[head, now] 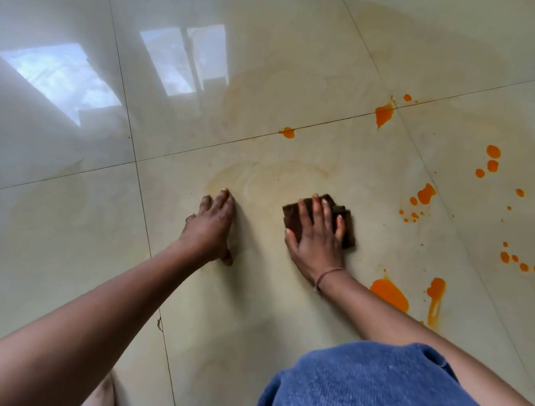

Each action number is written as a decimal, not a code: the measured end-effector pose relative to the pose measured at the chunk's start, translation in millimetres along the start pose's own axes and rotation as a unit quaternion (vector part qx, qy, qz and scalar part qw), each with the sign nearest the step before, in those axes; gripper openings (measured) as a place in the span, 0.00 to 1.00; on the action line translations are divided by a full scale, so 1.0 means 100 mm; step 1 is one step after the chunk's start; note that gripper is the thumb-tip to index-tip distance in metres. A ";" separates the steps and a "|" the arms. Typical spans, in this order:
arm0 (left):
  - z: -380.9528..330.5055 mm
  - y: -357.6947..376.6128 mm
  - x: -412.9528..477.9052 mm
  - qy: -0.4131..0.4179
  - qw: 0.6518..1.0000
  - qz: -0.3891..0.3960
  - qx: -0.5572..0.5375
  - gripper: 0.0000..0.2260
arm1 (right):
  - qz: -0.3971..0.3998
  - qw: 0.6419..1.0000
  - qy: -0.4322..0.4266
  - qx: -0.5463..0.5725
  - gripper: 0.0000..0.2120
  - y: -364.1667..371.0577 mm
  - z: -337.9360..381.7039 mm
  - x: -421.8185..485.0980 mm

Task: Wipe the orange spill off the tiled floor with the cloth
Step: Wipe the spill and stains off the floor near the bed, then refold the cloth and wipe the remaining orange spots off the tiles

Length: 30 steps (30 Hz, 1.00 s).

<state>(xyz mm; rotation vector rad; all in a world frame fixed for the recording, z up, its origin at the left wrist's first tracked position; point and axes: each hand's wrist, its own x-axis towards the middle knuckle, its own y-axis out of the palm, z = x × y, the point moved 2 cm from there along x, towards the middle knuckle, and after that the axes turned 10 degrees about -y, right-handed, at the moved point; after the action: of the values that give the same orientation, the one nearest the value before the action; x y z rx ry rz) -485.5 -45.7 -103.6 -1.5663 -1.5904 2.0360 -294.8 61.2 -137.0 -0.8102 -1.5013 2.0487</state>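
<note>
While L hand (210,227) lies flat, R hand (318,235) presses cloth (294,214) flat, ungripped.

Your arms are bare to the elbow and beyond; a thin band (327,276) circles your right wrist, and blue ribbed fabric (372,393) covers your knee.

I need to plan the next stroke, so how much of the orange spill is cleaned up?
Roughly half. Done: the tiles ahead of the left hand show only pale yellowish smears. In hand: the right hand presses the brown cloth flat on the floor, while the left hand braces bare on the tile. Left: bright orange puddles beside the right wrist and scattered drops to the right.
</note>
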 end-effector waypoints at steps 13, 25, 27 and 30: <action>0.03 0.03 -0.03 -0.003 1.000 -0.013 -0.020 0.60 | 0.112 0.964 -0.226 -0.077 0.20 -0.53 0.07 0.12; -0.47 -0.07 -0.17 0.150 0.951 -0.014 -0.270 0.19 | -0.007 0.969 -0.148 0.199 0.10 -1.21 0.05 0.09; -0.54 -0.09 -0.21 0.136 0.907 0.076 -0.392 0.09 | 0.025 0.967 -0.129 0.219 0.10 -1.25 0.07 0.17; -0.62 -0.10 -0.26 0.153 0.858 0.158 -0.464 0.10 | 0.041 0.971 -0.129 0.198 0.15 -1.14 0.08 0.18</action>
<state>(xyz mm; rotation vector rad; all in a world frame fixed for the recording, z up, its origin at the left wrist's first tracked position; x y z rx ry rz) -431.0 -17.0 -74.3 -2.4075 -2.4575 0.9662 -309.7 100.7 -29.3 -0.4684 -1.1315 2.4824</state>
